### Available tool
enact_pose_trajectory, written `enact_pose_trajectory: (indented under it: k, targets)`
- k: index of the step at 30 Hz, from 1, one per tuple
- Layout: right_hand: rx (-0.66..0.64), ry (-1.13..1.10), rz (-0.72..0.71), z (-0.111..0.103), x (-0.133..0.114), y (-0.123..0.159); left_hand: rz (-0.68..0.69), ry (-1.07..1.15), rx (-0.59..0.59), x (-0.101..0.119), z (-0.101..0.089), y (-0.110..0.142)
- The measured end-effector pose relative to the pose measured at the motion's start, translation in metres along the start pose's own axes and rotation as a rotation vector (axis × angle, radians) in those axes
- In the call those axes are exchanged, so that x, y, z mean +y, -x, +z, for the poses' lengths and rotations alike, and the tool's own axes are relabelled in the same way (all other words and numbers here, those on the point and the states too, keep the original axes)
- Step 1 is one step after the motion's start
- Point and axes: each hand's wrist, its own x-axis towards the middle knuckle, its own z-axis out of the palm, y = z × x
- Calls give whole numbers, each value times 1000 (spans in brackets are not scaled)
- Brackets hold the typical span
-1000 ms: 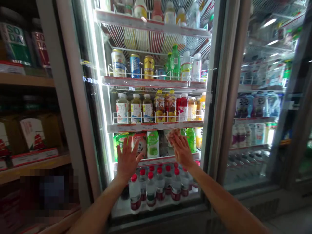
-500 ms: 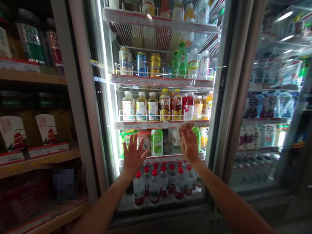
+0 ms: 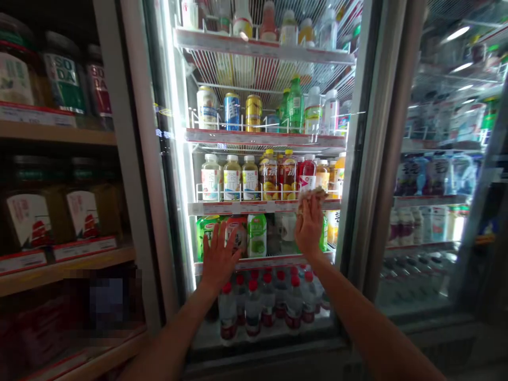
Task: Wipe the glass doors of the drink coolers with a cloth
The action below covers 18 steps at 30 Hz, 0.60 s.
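In front of a lit drinks fridge, my right hand [image 3: 308, 230] presses a crumpled, pale brownish cloth [image 3: 313, 196] flat against what looks like the glass door [image 3: 278, 233]. The cloth shows above and beside the fingertips; the rest is hidden under the hand. My left hand [image 3: 219, 258] is spread with fingers apart and holds nothing. Its palm faces the glass, in front of a green carton [image 3: 205, 227] and a reddish carton [image 3: 237, 233]. Whether the left palm touches the glass I cannot tell. Between the hands stands a green-and-white bottle [image 3: 257, 235], behind the door.
Red-capped water bottles [image 3: 254, 309] fill the fridge bottom. Tea bottles [image 3: 250, 177] and cans [image 3: 232, 112] stand on shelves above. A metal door frame [image 3: 384, 159] rises at right, beside another fridge. Wooden shelving [image 3: 59, 132] with large bottles is at left.
My right hand has moved slightly right and up relative to the shelves with the cloth. My left hand stays nearly in place. The view has shifted a little.
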Motion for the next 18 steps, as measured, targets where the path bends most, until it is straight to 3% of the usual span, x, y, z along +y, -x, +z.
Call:
enact_pose_trajectory:
  k: [5,6,8,10,12,16,18]
  targets:
    - [-307,-76,-387,-3,-26,22,34,29,-11,-9,-4,1]
    - [-310,-75,-395,-4,-27,23,45,42,-23,-14,-6,0]
    - [-217,-47,-283,-2,-22,14,35,58,-37,-25,-10,-3]
    - [-87,-8,-118,1,-17,0,-34,46,-30,-36,-14,-9]
    - [-57,9,-68,5,-19,-5,-107,26,-32,-44,-16,-16]
    - [-238,-46,-307,5,-36,13,-123,35,-94,-47,-17,-25]
    - [-264,-51,-355,5,-40,15,-124,39,-111,-45,-18,-26]
